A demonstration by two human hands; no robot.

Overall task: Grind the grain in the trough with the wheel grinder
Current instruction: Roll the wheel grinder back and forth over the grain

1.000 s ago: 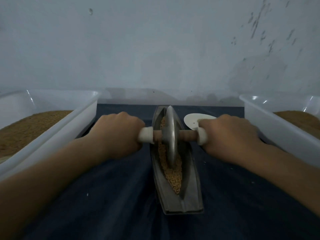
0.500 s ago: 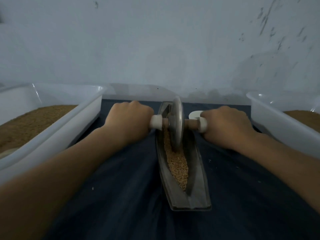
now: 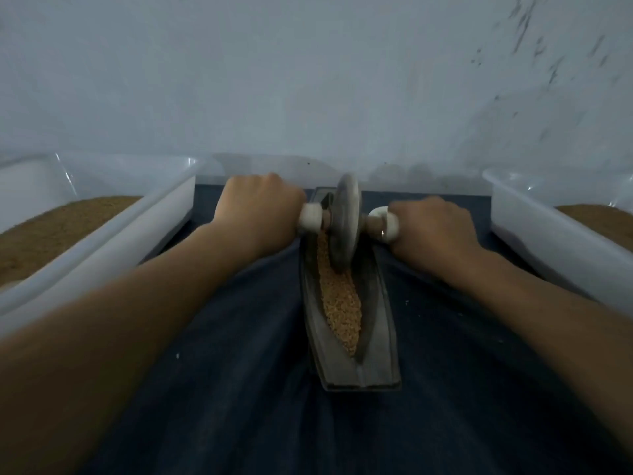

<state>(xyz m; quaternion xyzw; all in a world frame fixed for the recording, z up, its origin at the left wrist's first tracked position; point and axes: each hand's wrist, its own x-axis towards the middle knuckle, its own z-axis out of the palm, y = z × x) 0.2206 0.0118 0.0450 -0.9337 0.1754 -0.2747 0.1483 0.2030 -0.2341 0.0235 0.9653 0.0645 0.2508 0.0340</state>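
I see left hand (image 3: 257, 208), right hand (image 3: 434, 229) gripping grey metal wheel grinder (image 3: 346, 228) between them, upper centre, on tan grain (image 3: 342, 303) in dark trough (image 3: 376, 337).

Dark cloth (image 3: 239, 371), trough (image 3: 383, 337), left tub (image 3: 137, 241), right tub (image 3: 534, 234)

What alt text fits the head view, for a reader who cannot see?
A left hand and a right hand grip the handles of a metal wheel at the far end of a trough of grain on dark cloth. White tubs stand on both sides.
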